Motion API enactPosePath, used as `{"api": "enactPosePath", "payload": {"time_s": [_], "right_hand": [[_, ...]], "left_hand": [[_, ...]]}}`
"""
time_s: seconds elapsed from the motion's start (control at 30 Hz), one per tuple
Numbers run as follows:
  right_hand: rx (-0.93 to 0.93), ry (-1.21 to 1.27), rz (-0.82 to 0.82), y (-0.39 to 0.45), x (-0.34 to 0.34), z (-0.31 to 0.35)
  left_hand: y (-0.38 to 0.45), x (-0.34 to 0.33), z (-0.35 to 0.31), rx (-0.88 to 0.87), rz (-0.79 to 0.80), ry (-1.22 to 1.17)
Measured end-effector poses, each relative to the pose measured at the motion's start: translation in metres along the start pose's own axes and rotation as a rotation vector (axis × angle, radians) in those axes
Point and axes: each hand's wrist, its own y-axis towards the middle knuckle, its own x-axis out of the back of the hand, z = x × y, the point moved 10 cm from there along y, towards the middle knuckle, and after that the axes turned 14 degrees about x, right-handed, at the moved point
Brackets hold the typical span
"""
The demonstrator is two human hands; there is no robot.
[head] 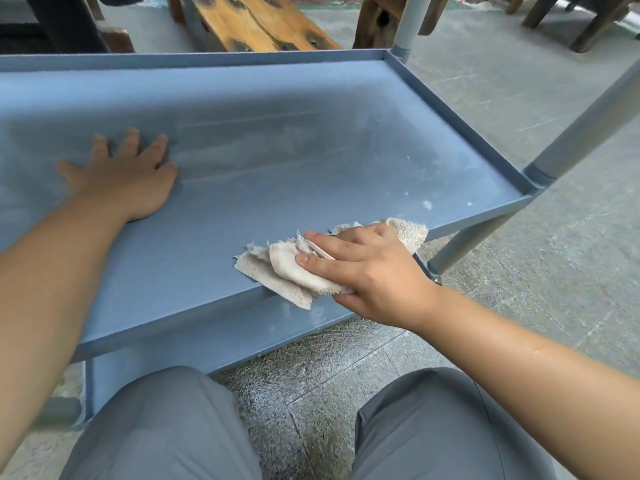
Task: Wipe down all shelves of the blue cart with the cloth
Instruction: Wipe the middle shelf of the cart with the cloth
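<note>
Looks like a workshop or storage area: bare speckled concrete floor [311, 393], rough wooden bench [256, 26] with knots, dark timber furniture legs [588, 26], blue metal utility cart [277, 174].

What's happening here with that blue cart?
A person is wiping a shelf of the blue metal cart. The right hand presses a frayed off-white cloth on the shelf's near rim, while the left hand rests flat on the shelf, fingers spread. Pale dusty streaks and white specks show across the shelf. Another shelf lies below.
</note>
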Motion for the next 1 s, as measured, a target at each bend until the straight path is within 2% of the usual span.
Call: {"api": "enactPosePath", "payload": {"time_s": [0.17,0.3,0.4,0.47,0.67,0.77,0.87,0.93,1.0], "right_hand": [[0.167,-0.132,-0.115,-0.024,0.006,0.005],[0.162,-0.284,-0.066,-0.067,0.004,-0.023],[0.029,-0.297,-0.028,-0.109,0.006,-0.062],[-0.079,-0.235,-0.067,-0.132,0.015,-0.087],[-0.742,0.054,-0.49,-0.204,0.064,-0.17],[-0.89,0.191,-0.626,-0.201,0.087,-0.202],[-1.051,0.283,-0.595,-0.177,0.086,-0.252],[-1.072,0.356,-0.601,-0.157,0.077,-0.286],[-1.038,0.417,-0.605,-0.134,0.061,-0.31]], "left_hand": [[-0.001,0.0,0.0,-0.003,0.011,0.01],[-0.001,0.0,0.0,-0.007,0.007,0.02],[0.0,0.0,0.001,-0.003,0.012,0.025],[0.001,-0.001,0.002,-0.002,0.011,0.036],[0.021,-0.013,0.005,-0.058,0.024,0.074],[0.031,-0.015,0.005,-0.098,0.001,0.115],[0.036,-0.02,0.007,-0.113,-0.019,0.159],[0.032,-0.02,0.004,-0.125,-0.01,0.188],[0.021,-0.016,0.005,-0.062,0.006,0.158]]}}
